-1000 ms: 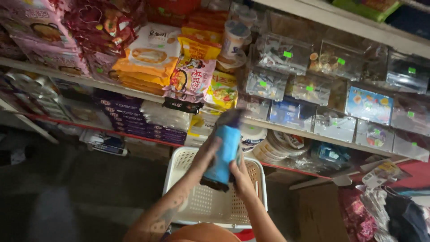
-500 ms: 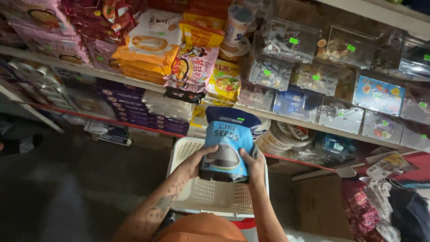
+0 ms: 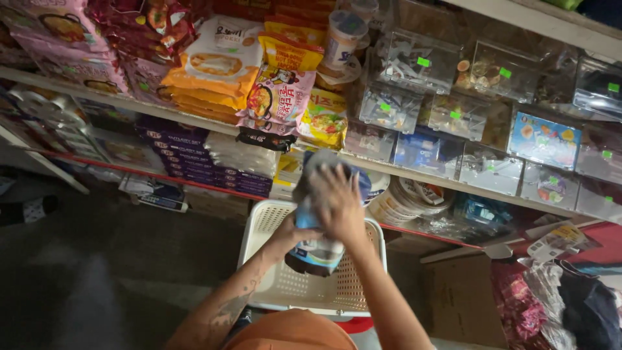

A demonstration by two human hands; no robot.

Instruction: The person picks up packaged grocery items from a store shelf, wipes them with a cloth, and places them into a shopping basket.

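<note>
Above the white basket, both hands are gripping a blue pouch and keeping it roughly upright, its dark lower end hanging just over the basket's open top. The right hand is lying flat across the upper front of the pouch, fingers spread and covering most of its face. The left hand is wrapping the pouch's left edge from behind and below, with the thumb side pressed against the pack. The pouch is sitting between the two palms, touching both, and is not resting on the basket or on the shelf.

Judgement on handling: the pack looks soft and full, so a two-sided grip suits it; squeezing hard at the middle would likely crease it or stress the seal. Supporting the bottom with the left hand while the right steadies the top seems the sounder hold. Any lowering should be kept square to the basket's mouth, as the rim lies close beneath the pouch on both sides.

Behind the basket, the shelf is carrying stacked noodle packets to the upper left and clear plastic boxes to the upper right. Beside the basket, to its right, a cardboard box is standing on the floor.
</note>
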